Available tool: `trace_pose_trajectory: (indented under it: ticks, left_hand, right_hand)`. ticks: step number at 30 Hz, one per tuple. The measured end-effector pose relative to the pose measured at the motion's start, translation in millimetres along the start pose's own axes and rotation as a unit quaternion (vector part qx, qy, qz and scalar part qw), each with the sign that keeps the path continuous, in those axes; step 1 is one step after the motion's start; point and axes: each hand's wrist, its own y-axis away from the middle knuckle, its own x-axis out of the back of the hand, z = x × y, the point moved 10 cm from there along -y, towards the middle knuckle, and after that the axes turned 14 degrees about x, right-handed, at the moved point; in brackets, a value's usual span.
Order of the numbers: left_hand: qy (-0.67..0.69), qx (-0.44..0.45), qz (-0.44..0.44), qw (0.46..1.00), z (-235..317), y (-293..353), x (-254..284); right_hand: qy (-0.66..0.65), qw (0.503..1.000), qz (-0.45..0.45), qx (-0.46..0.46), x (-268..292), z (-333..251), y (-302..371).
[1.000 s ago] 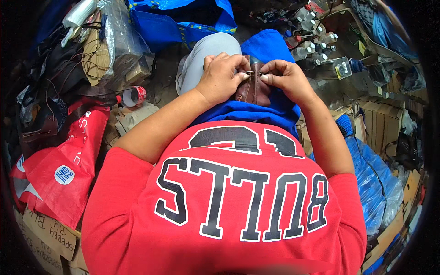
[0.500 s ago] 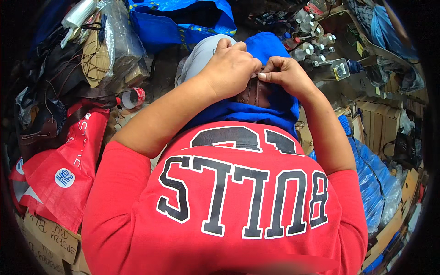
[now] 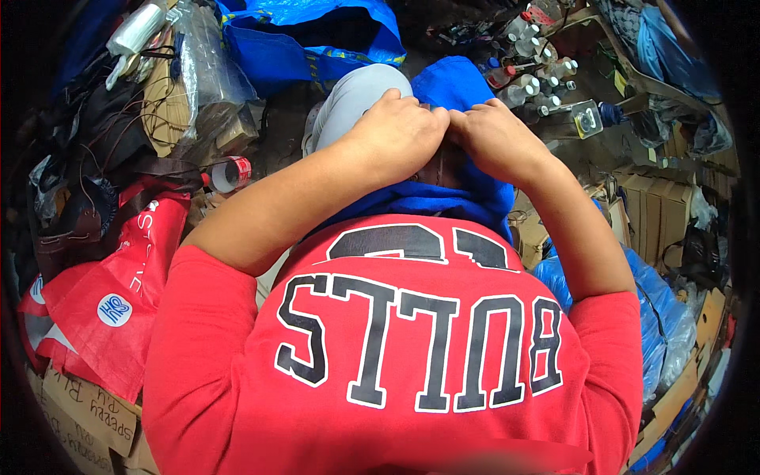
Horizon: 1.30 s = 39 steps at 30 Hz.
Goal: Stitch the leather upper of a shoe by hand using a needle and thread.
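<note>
My left hand (image 3: 405, 134) and my right hand (image 3: 495, 141) meet knuckle to knuckle above my lap, both with fingers curled closed. What the fingertips pinch is hidden behind the knuckles. Just below them shows a dark brown, leather-like piece (image 3: 434, 172), mostly covered by my hands and lying on a bright blue cloth (image 3: 451, 79) that drapes over my lap and right knee. My left knee, in light grey fabric (image 3: 360, 91), rises beside the left hand. My red shirt (image 3: 237, 372) fills the lower middle.
A blue bag (image 3: 317, 51) stands open ahead. Several plastic bottles (image 3: 522, 87) lie at the far right, and one bottle with a red label (image 3: 229, 174) at the left. A red bag (image 3: 119, 293) and cardboard (image 3: 87, 416) sit left; blue plastic (image 3: 649, 317) and boxes (image 3: 653, 210) sit right.
Both hands have rolled inward, knuckles now together, and the right fingers have curled so its thumb no longer shows. The right elbow has swung slightly outward. Less of the brown piece shows.
</note>
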Motion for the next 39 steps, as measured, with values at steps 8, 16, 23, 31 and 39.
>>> trace_pose_trajectory:
  ticks: [8,16,23,31,39]
  left_hand:
    - [0.053,-0.069,-0.027,0.996,-7.3,20.9,0.7]
    - [0.197,0.169,-0.009,0.966,-161.0,92.4,-2.3]
    - [0.817,0.069,0.159,0.55,-151.3,51.1,45.4]
    - [0.865,0.048,0.0,0.499,-146.5,34.8,11.7]
    - [0.726,0.222,0.159,0.631,-221.3,56.0,-14.0]
  right_hand:
    - [-0.018,1.0,0.0,0.02,-4.7,-4.4,12.8]
    - [-0.254,0.921,0.101,-0.278,-27.9,92.1,130.6]
    - [-0.741,0.468,0.481,-0.029,3.0,87.7,76.0]
    - [-0.689,0.527,0.474,-0.149,2.9,67.2,91.9]
    - [-0.468,0.687,0.462,-0.309,-7.6,112.3,190.7]
